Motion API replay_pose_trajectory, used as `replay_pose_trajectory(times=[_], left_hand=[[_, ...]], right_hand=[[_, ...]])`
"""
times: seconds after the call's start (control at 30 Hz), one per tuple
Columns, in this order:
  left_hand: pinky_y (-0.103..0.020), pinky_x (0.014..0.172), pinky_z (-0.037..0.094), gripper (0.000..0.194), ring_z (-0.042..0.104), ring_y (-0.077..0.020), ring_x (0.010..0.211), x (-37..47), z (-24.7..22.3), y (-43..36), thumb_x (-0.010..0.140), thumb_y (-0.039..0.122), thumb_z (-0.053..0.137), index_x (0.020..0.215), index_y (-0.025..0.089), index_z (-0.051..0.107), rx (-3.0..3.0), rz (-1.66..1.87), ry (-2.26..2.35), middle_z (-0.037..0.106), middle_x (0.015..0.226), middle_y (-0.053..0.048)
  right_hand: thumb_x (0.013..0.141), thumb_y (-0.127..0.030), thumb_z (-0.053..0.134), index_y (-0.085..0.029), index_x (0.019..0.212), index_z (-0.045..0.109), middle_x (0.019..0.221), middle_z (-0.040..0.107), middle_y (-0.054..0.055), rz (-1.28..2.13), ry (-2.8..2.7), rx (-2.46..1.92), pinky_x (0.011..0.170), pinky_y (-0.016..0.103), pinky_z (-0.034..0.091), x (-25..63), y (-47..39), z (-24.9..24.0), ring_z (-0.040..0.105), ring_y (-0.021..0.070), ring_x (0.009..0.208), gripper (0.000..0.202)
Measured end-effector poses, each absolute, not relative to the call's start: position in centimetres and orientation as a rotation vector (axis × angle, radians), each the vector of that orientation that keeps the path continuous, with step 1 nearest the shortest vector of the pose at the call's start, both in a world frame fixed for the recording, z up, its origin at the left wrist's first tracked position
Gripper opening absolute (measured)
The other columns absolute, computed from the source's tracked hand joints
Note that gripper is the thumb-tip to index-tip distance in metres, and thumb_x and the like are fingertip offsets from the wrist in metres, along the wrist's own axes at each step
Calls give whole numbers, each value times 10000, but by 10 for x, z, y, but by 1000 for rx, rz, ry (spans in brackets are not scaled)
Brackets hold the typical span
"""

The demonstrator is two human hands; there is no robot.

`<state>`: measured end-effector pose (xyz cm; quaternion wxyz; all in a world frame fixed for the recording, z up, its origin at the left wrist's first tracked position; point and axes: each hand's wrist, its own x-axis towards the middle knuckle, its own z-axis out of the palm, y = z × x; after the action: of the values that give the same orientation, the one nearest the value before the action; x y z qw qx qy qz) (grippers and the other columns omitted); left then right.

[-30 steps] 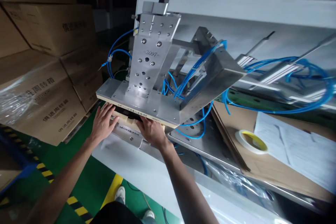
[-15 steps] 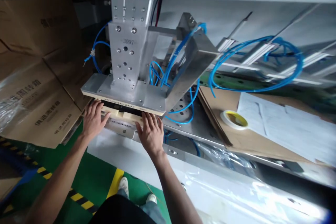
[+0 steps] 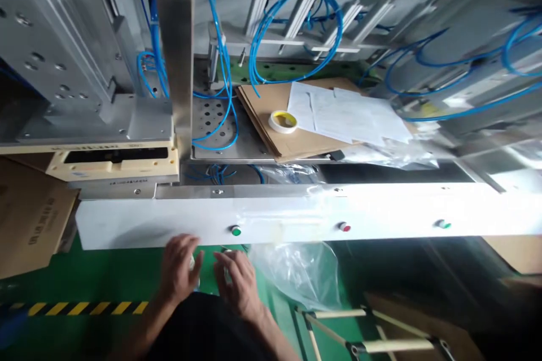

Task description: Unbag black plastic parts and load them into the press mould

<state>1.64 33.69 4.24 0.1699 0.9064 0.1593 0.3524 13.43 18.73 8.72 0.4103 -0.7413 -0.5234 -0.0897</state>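
Hanging before white front panel [image 3: 195, 215], left hand [image 3: 178, 268] and right hand [image 3: 240, 285]: both loosely spread, pinching nothing visible. Green push button [image 3: 236, 230] lies just beyond right hand, farther from left. Cream slotted block [image 3: 139, 170] sits forward-left, nearer left hand, long axis along panel.

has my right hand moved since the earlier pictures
Yes. Your right hand has come away from the cream block, back toward you.
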Motion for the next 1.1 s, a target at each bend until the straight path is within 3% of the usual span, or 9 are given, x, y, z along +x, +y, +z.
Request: replay_pose_trajectory(times=[0.17,0.33,0.43,0.57,0.67,0.8,0.97,1.1], left_hand=[[-491,1145,507,517,602,-308,1371,56,39,276,1017,247,588,1526,207,510,2726,769,268,663,1465,-138],[-550,1175,504,811,581,-366,1412,60,16,259,980,259,675,1689,276,282,2839,847,423,592,1564,-153],[-636,1214,469,885,505,-417,1488,58,-1,243,966,275,673,1710,318,194,2817,856,518,494,1649,-162],[-714,1214,444,905,428,-464,1535,63,-7,209,961,313,647,1711,361,143,2681,891,772,344,1738,-157],[-712,1214,437,886,410,-482,1540,74,-2,187,963,367,639,1714,301,173,2578,929,996,341,1728,-208],[-640,1214,458,789,466,-452,1513,87,9,174,997,433,572,1688,196,276,2544,866,1201,452,1647,-260],[-601,1233,428,641,483,-405,1504,97,21,174,1034,425,497,1595,122,427,2581,869,1320,531,1570,-274],[-601,1238,413,606,476,-396,1508,105,25,175,1041,449,489,1544,111,496,2539,876,1417,529,1571,-280]], right_hand=[[1014,-113,558,-204,1141,637,823,647,18,-540,-983,-2023,623,262,526,185,125,79,620,139,679,174],[1018,-215,578,-193,1109,679,876,673,49,-811,-685,-2193,737,299,552,272,25,69,635,171,765,137],[1024,-308,536,-152,1138,693,963,674,110,-878,-397,-2259,822,370,561,344,-51,59,646,221,856,249],[977,-399,496,-75,1314,647,1197,641,234,-854,-33,-2289,990,507,530,447,-142,45,637,329,1108,491],[936,-417,488,-66,1354,634,1319,620,257,-798,71,-2279,1072,523,508,504,-184,33,604,352,1241,566],[935,-417,458,-29,1257,692,1278,638,286,-786,100,-2228,1013,523,556,534,-199,17,659,360,1156,556],[958,-436,431,58,1231,709,1321,602,370,-808,62,-2190,1073,595,490,536,-193,1,610,445,1250,630],[985,-439,418,24,1210,741,1316,636,342,-825,-12,-2200,1070,647,466,539,-196,-6,621,467,1212,607]])
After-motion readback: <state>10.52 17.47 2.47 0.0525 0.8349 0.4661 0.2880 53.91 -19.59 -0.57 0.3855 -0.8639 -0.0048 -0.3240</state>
